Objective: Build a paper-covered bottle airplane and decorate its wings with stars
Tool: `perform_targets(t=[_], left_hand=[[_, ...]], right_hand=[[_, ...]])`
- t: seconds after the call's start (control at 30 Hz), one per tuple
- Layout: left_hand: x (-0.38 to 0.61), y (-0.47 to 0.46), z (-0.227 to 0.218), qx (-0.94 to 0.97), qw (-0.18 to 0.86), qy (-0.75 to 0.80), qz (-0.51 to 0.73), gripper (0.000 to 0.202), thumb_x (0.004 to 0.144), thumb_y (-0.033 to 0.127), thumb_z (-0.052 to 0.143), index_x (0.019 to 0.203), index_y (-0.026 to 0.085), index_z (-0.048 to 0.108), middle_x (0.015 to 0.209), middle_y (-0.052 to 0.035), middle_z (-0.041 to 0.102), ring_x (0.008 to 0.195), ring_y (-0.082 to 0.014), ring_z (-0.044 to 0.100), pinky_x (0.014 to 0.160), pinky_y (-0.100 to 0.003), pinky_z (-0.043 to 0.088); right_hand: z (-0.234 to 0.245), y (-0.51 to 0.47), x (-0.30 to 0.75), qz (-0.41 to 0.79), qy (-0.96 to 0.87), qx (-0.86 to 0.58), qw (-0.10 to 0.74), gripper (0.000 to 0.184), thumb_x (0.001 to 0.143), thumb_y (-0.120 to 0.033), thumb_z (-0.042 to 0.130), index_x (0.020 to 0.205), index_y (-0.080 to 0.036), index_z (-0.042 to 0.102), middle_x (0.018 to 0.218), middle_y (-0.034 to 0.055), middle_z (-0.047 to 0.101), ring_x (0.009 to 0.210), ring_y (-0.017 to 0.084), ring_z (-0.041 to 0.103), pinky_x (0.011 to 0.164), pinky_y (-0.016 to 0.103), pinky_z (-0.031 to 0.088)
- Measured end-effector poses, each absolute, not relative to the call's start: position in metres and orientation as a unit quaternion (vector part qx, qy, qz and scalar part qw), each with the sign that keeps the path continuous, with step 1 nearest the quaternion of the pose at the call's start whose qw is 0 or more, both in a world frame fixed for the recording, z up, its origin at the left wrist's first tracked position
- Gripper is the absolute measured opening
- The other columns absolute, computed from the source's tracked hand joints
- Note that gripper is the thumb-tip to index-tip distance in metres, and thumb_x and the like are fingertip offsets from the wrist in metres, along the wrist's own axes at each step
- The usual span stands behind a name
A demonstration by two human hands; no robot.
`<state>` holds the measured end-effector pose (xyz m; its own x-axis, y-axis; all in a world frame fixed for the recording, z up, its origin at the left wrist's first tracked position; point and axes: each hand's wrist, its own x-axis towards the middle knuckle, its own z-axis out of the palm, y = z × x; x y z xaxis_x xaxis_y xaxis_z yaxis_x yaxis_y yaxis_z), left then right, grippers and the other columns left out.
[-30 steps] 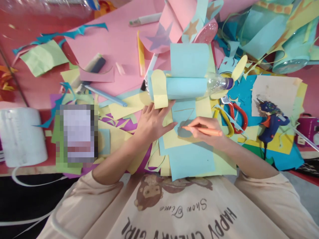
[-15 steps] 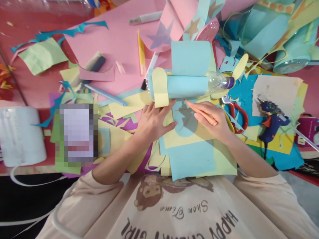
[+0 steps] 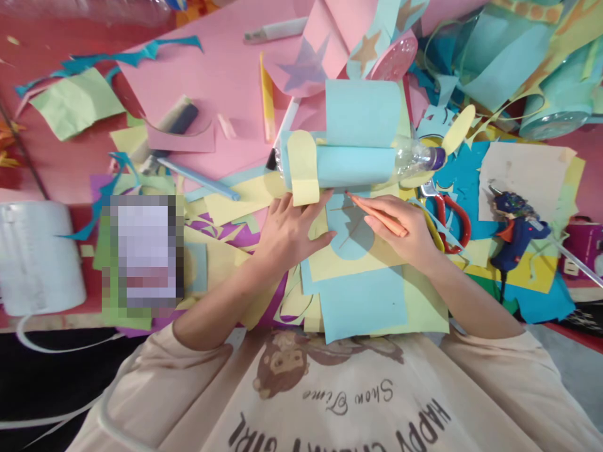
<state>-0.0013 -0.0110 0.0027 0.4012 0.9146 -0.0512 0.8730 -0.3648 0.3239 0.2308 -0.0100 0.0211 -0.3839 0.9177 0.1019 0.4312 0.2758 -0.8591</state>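
Observation:
My right hand [image 3: 400, 229] is closed round an orange pencil [image 3: 377, 215], whose tip touches the top of a light blue paper shape [image 3: 346, 242] lying on a yellow sheet [image 3: 339, 263]. My left hand [image 3: 289, 229] lies flat with fingers spread, pressing down the left edge of that blue shape and the yellow sheet. Just beyond both hands lies a plastic bottle [image 3: 414, 158] on its side, wrapped in light blue paper with a yellow strip [image 3: 301, 166] over it.
Red and yellow scissors [image 3: 452, 220] and a blue glue gun [image 3: 513, 229] lie to the right. Paper scraps of many colours cover the pink table [image 3: 221, 75]. A white roll [image 3: 40, 257] and a blurred rectangle [image 3: 144, 251] sit at the left. A glue stick [image 3: 277, 30] lies far back.
My right hand has moved the pencil from the lower part of the blue shape up to its top edge near the bottle. My left hand has stayed in place.

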Motion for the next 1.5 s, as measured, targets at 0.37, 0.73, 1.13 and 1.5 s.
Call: perform_targets(t=[0.37,0.73,1.13,1.5], left_hand=[[-0.0017,-0.0109,0.0019,0.827,0.143,0.538,0.074,0.063,0.084,0.044,0.064,0.142,0.025,0.049,0.117,-0.0113,0.067,0.107,-0.0333,0.059,0.089,-0.044,0.045],[-0.0034,-0.0121,-0.0005,0.835,0.113,0.531,0.09,0.063,0.084,0.044,0.065,0.142,0.025,0.048,0.11,-0.0105,0.069,0.101,-0.0317,0.06,0.085,-0.04,0.045],[-0.0038,-0.012,-0.0014,0.833,0.125,0.531,0.089,0.064,0.085,0.045,0.064,0.143,0.025,0.046,0.112,-0.0112,0.067,0.103,-0.0313,0.059,0.087,-0.04,0.044],[-0.0033,-0.0117,0.0007,0.828,0.139,0.537,0.08,0.065,0.084,0.045,0.065,0.144,0.026,0.046,0.114,-0.0115,0.067,0.103,-0.0324,0.059,0.087,-0.041,0.044]], right_hand=[[0.0215,-0.0119,0.2286,0.382,-0.75,-0.442,0.311,0.023,0.092,-0.023,0.058,0.112,-0.02,0.069,0.101,0.0065,0.075,0.088,0.018,0.068,0.077,0.033,0.054],[0.0256,-0.0159,0.2291,0.445,-0.717,-0.447,0.298,0.019,0.093,-0.028,0.058,0.103,-0.02,0.072,0.094,0.0043,0.075,0.085,0.017,0.067,0.077,0.034,0.053],[0.0252,-0.0121,0.2292,0.411,-0.768,-0.379,0.313,0.018,0.093,-0.023,0.056,0.096,-0.019,0.073,0.084,0.0027,0.076,0.074,0.014,0.061,0.069,0.031,0.049],[0.022,-0.0119,0.2286,0.39,-0.794,-0.342,0.317,0.017,0.091,-0.021,0.056,0.083,-0.017,0.071,0.07,0.0022,0.07,0.063,0.012,0.058,0.062,0.029,0.046]])
